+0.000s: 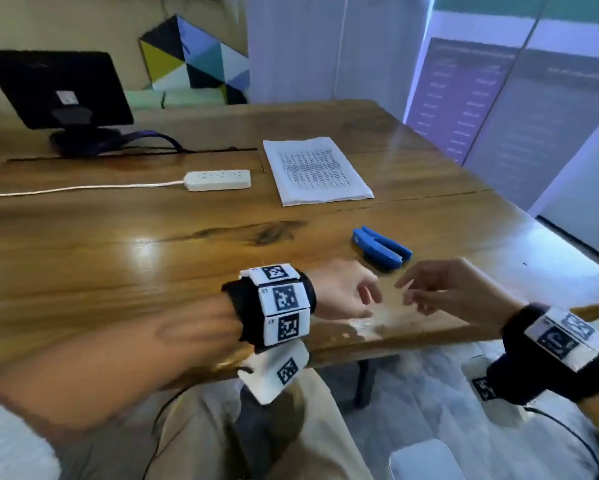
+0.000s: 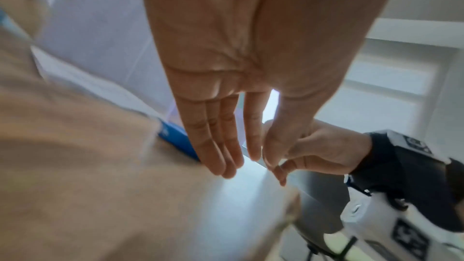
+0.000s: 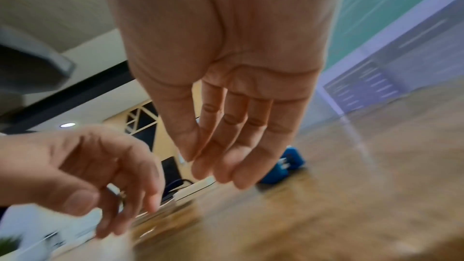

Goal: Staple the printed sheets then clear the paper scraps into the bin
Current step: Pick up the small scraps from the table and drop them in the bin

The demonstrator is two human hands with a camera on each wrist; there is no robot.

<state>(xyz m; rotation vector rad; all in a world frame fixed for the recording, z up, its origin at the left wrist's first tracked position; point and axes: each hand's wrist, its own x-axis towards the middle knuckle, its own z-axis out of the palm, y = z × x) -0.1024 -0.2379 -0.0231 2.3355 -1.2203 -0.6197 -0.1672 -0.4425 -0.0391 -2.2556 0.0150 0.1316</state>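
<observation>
A stack of printed sheets [image 1: 318, 171] lies flat on the wooden table [image 1: 118, 258], far from its front edge. Closer in, a blue stapler [image 1: 381, 247] [image 3: 283, 168] rests on the table, just beyond both hands. My left hand [image 1: 370, 296] [image 2: 241, 162] hovers near the front edge, fingers relaxed and holding nothing. My right hand [image 1: 408, 289] [image 3: 213, 170] faces it a little apart, fingers loosely extended and also empty. Under the hands is a whitish patch [image 1: 370, 325] at the table edge; blur hides whether it is paper scraps.
A white power strip [image 1: 218, 180] with its cord lies left of the sheets. A dark monitor [image 1: 55, 88] stands at the back left with cables. A pale rounded object [image 1: 426, 459], possibly the bin, is on the floor at the lower right.
</observation>
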